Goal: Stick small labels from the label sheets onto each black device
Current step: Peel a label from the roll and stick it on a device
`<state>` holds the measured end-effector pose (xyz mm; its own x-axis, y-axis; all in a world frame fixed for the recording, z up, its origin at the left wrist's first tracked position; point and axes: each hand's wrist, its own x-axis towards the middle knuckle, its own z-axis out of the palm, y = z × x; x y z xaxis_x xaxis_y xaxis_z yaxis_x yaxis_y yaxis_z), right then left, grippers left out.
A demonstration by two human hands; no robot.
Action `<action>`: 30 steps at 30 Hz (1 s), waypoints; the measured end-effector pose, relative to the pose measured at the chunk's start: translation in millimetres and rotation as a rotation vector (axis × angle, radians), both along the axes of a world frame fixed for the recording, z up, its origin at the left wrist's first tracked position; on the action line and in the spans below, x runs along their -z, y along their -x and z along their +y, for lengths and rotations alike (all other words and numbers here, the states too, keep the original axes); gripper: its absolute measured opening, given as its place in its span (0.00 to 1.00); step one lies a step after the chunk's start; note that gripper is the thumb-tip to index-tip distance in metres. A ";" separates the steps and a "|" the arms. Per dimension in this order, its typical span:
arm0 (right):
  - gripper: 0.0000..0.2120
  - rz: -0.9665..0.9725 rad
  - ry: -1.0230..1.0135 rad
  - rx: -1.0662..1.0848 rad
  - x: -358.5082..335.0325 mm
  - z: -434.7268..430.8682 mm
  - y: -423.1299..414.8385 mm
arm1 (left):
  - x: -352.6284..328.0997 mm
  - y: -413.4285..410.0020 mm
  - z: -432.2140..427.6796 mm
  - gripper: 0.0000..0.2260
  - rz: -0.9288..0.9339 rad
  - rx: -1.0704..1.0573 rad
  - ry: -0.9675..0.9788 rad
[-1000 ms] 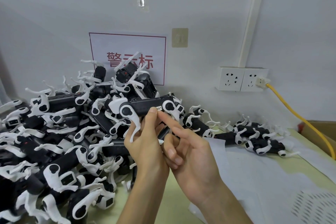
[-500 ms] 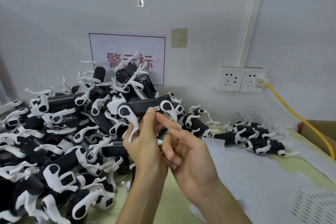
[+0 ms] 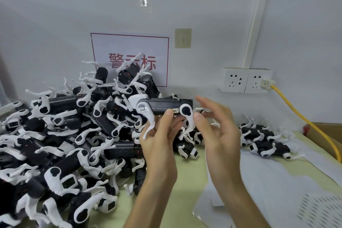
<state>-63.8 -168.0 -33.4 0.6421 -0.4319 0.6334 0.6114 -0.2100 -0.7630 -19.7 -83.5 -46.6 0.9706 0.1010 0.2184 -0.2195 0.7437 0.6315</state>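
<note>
My left hand (image 3: pixel 161 140) grips a black device (image 3: pixel 163 107) with white curved arms, holding it level in front of the wall. Its thumb lies on the lower edge beside a small white label (image 3: pixel 175 110) stuck on the device's front. My right hand (image 3: pixel 216 131) hovers just right of the device with fingers spread and relaxed, holding nothing. A big heap of the same black devices (image 3: pixel 61 135) fills the table's left side. A few more devices (image 3: pixel 264 140) lie at the right. White label sheets (image 3: pixel 268 181) lie flat on the table under my right forearm.
A red-bordered sign (image 3: pixel 130 57) hangs on the wall behind the heap. Wall sockets (image 3: pixel 246 79) hold a plug with a yellow cable (image 3: pixel 303 118) running down to the right. A cardboard box (image 3: pixel 327 133) stands at the right edge. Green tabletop (image 3: pixel 185 181) shows between my forearms.
My right hand has let go of the label spot and drawn back to the right, fingers opening. The left hand has turned the device slightly, so the stuck label shows.
</note>
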 end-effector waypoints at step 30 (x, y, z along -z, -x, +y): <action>0.13 0.024 -0.010 -0.098 2.8 -1.5 -1.9 | 1.3 0.8 -2.9 0.07 -0.084 -0.131 -0.167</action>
